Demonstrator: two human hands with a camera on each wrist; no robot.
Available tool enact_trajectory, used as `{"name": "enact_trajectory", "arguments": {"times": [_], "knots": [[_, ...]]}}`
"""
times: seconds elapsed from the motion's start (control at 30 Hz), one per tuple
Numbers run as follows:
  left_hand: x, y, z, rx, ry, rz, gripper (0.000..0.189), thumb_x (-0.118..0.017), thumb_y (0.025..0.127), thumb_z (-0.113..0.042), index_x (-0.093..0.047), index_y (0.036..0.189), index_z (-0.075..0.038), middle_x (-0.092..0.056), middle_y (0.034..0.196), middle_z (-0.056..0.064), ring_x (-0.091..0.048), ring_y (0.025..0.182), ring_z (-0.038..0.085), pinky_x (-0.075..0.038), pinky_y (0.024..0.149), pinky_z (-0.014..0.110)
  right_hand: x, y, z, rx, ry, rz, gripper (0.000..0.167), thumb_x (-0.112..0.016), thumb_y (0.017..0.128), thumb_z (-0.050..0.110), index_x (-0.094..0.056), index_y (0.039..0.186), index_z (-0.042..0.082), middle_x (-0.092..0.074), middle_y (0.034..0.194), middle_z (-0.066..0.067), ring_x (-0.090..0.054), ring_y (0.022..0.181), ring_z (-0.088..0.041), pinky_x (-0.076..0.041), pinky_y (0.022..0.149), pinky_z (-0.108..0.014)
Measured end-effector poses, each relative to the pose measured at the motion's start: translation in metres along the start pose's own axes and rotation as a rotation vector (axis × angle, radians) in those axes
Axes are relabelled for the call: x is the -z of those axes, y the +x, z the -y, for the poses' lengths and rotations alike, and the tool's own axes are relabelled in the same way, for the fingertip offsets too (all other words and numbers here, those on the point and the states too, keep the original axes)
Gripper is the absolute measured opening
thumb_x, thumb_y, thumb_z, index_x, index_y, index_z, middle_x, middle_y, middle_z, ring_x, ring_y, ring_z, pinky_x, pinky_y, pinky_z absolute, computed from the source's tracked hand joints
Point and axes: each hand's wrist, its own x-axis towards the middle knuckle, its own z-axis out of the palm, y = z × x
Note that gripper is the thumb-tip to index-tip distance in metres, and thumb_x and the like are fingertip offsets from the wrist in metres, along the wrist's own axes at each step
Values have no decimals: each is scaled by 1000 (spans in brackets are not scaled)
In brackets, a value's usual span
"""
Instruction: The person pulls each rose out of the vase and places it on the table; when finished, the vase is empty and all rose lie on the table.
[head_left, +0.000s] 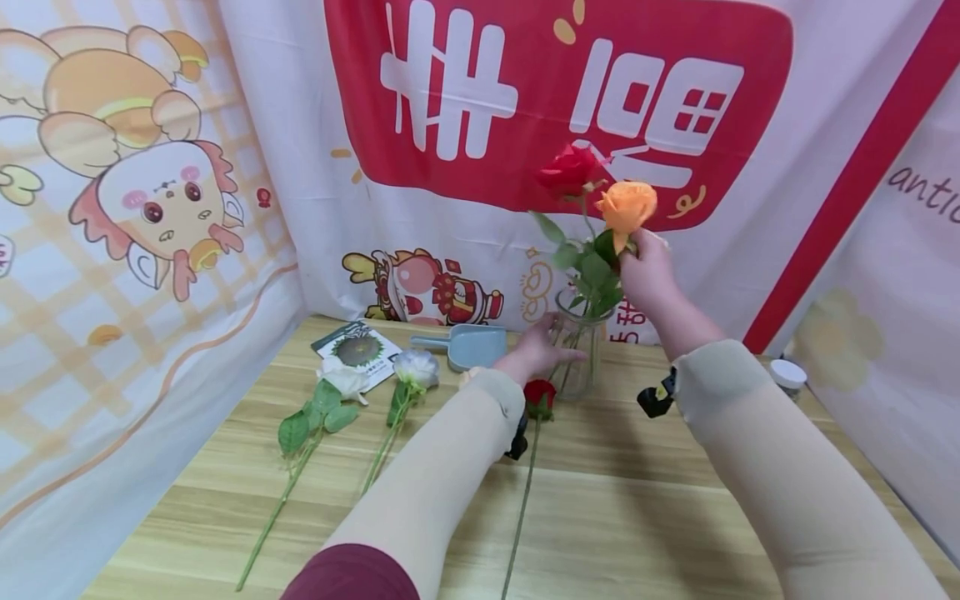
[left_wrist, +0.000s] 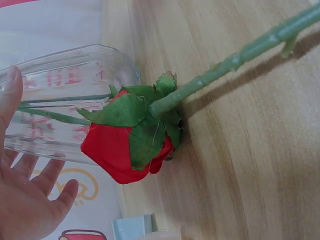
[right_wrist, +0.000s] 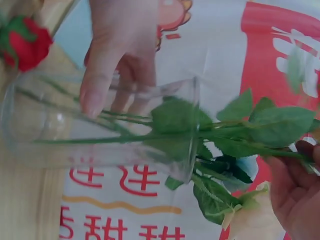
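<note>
- The pale wooden bench (head_left: pixel 637 492) carries everything, with printed cloth backdrops close behind and at both sides.
- A clear glass vase (head_left: pixel 579 350) stands upright far of centre; the left hand (head_left: pixel 534 350), fingers straight, rests against its side, seemingly to steady it.
- The right hand (head_left: pixel 649 271) pinches the orange artificial rose (head_left: pixel 627 207) just under its bloom, its stem down in the vase beside a tall red rose (head_left: pixel 567 169).
- A loose red rose (head_left: pixel 539 395) lies near the vase's foot, under the left wrist.
- Two white roses (head_left: pixel 378 379), a blue plastic scoop (head_left: pixel 472 346) and a seed packet (head_left: pixel 357 350) lie left.

Beige sleeves (head_left: pixel 450 467), maroon cloth beneath, black wrist mounts (head_left: pixel 655 402).
</note>
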Motion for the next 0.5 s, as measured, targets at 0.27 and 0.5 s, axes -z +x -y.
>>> {"name": "enact_trajectory", "arguments": {"times": [0.27,0.5], "knots": [[2,1,4,34,-23,53,76,-81,81,-38,-41,146,-29,-41,151,1,-37,138,25,-38,107,43,2,-1,-1,46,-54,-11,36,-42,89,-6,-55,123,-6,-58,104,-22,-56,88,-28,-52,73,-34],[0,8,11,6,-35,50,76,-81,83,-36,-40,146,-29,-40,152,-1,-36,139,23,-36,109,42,9,-1,-2,-37,133,147,42,-51,101,2,-45,142,3,-57,118,-19,-62,86,-29,-57,72,-33]]}}
